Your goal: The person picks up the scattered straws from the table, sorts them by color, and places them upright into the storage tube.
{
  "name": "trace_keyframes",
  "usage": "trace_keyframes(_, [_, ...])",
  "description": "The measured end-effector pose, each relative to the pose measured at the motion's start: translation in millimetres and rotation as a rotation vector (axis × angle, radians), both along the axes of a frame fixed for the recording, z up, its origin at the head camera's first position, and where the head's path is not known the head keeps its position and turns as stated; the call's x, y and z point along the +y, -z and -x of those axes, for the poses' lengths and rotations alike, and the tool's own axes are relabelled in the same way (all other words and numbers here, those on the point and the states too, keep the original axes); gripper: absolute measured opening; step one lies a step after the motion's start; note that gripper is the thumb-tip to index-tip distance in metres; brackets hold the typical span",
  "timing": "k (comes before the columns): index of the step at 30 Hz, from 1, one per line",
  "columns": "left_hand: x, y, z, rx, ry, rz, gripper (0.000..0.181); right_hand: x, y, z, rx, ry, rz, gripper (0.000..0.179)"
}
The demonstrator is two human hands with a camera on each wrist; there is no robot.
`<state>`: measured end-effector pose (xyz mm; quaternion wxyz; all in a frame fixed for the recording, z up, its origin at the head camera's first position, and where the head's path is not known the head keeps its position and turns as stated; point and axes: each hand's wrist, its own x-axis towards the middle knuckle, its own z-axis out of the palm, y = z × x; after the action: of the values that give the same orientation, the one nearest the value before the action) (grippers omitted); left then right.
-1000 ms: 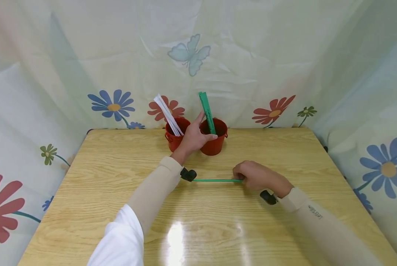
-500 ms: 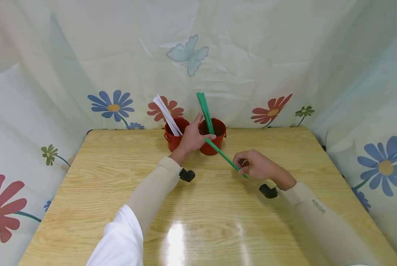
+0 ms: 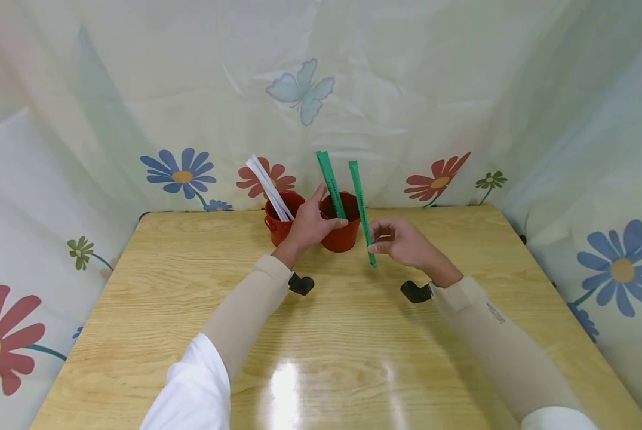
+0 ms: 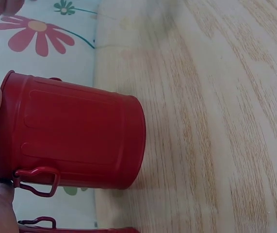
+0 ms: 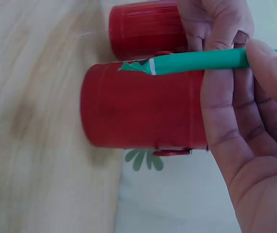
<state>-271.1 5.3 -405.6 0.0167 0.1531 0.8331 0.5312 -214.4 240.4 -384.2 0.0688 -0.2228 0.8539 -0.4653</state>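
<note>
My right hand (image 3: 401,243) pinches a green paper-wrapped straw (image 3: 358,191) between thumb and fingers, near its lower end. The straw stands almost upright, just right of the right-hand red bucket (image 3: 341,240). In the right wrist view the wrapped straw's torn-looking end (image 5: 136,67) overlaps that bucket. My left hand (image 3: 311,224) grips this bucket at its rim, thumb on one side and fingers on the other, as the left wrist view shows. Several green wrapped straws (image 3: 331,185) lean inside it.
A second red bucket (image 3: 279,230) stands close on the left, partly behind my left hand, with white wrapped straws (image 3: 269,188) leaning in it. Both stand near the back edge of the wooden table (image 3: 192,286). A flowered curtain (image 3: 385,89) hangs right behind.
My right hand has lifted the green wrapped straw off the table, turned it from lying flat to nearly upright and brought it up beside the right bucket. My left hand keeps its place.
</note>
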Motion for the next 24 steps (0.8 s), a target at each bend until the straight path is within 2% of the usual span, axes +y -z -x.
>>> trace_keyframes(4, [1.9,-0.5,-0.9,-0.01,0.004,-0.001,0.099,-5.6,-3.5,9.7,0.009,0.033,0.035,0.008])
trace_keyframes(15, [0.5,3.0,1.2,0.002,0.012,-0.019,0.099,-24.2,-26.4,27.2,0.068,0.081,0.129,0.007])
trace_keyframes(24, [-0.3,1.0,1.6,0.014,0.022,-0.014,0.099,-33.5,-36.6,44.3,0.139,0.154,0.109,0.007])
